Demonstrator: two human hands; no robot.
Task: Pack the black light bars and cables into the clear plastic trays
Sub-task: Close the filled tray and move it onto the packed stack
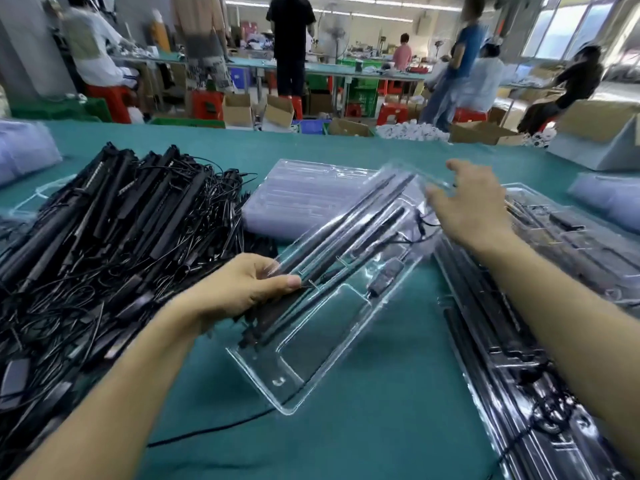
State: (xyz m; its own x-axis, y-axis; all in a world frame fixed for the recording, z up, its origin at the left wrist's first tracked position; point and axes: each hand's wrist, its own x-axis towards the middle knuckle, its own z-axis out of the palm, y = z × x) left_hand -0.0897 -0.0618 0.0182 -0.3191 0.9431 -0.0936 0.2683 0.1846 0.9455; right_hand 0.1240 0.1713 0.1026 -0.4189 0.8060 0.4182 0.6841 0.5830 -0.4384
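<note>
Across the whole lower view spreads the green-covered bench (363,445). From 8 to 10 o'clock on it lies a big tangled pile of black light bars and cables (104,244). From 3 to 5 o'clock lies a row of filled trays (519,341), overlapping one another, with black bars and cables inside. At 12 o'clock, beyond the hands, sits a stack of empty clear trays (304,192).

At the centre a single clear plastic tray (322,341) is held tilted above the bench, its long axis running from 7 to 1 o'clock. Several light bars (346,230) lie in its long channels, and a small black control box (384,275) sits in a pocket on its right side.

At the tray's 9 o'clock edge, the left hand (242,289) pinches it, thumb on top and fingers curled beneath. At the tray's 1 o'clock corner, the right hand (474,209) has its fingers loosely bent; blur hides whether it grips the plastic.
</note>
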